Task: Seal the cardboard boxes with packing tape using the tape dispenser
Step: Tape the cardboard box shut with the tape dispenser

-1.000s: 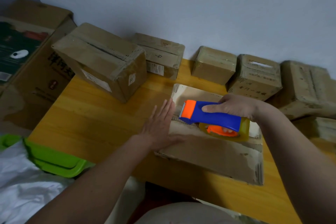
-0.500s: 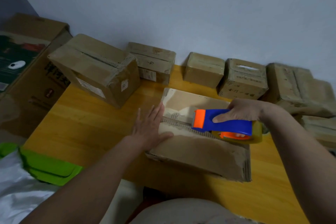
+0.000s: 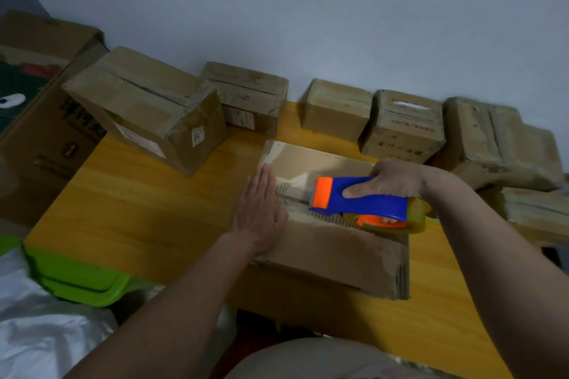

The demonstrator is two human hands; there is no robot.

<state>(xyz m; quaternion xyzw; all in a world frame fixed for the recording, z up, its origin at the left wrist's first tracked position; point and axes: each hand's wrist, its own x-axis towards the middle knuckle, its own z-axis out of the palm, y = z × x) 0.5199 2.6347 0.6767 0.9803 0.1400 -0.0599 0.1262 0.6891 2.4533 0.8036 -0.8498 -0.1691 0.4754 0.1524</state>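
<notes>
Comparing with a second ago, the tape dispenser point(image 3: 360, 203), gripped by the right hand point(image 3: 391, 180), has been drawn rightward along the seam of the box point(image 3: 332, 252) on the counter point(image 3: 147, 203); the left hand point(image 3: 260, 209) is pressed flat, so sealing is judged underway.

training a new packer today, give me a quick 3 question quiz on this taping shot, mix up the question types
1. True or false: the left hand lies flat with straight fingers on the left end of the flat box.
2. Multiple choice: what does the right hand hold? A) scissors B) the blue and orange tape dispenser C) a marker
3. Fill in: the dispenser sits over the box's centre ____, where the two flaps meet.

Key
1. True
2. B
3. seam
</notes>
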